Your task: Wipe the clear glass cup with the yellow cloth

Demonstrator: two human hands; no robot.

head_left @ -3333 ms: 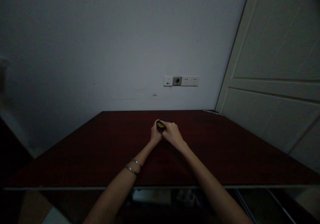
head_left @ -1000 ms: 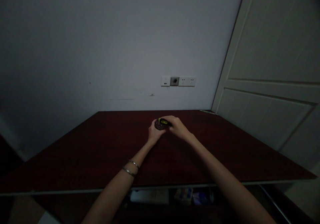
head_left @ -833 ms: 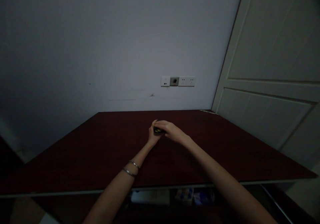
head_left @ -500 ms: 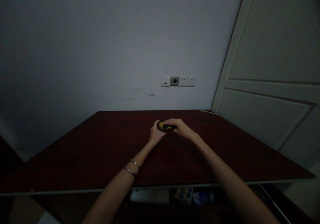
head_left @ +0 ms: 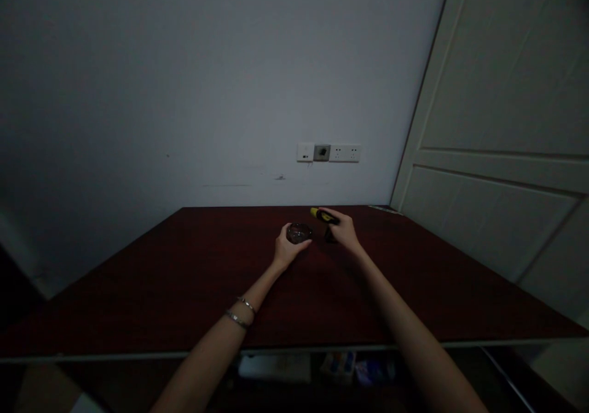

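Observation:
My left hand [head_left: 286, 250] is curled around a small round clear glass bowl [head_left: 300, 240] on the dark red table, thumb on the near right side and fingers along the left. The bowl looks like it has nothing in it. To its right, my right hand [head_left: 345, 230] is raised slightly and closed on a yellow-and-black object [head_left: 326, 216], whose yellow end points left. Its exact kind is too small and dim to make out. A dark shape [head_left: 329, 235] shows just below the right fingers; I cannot tell whether it belongs to the held object.
The dark red tabletop [head_left: 207, 272] reaches back to a pale wall with a row of sockets [head_left: 329, 153]. A white panelled door [head_left: 501, 155] stands along the right. Under the front edge, a shelf holds a white box [head_left: 276, 367] and a blue-purple packet [head_left: 375, 371].
My right hand has lifted the yellow-and-black object off the glass bowl and moved it right, uncovering the bowl. My left hand has stayed around the bowl.

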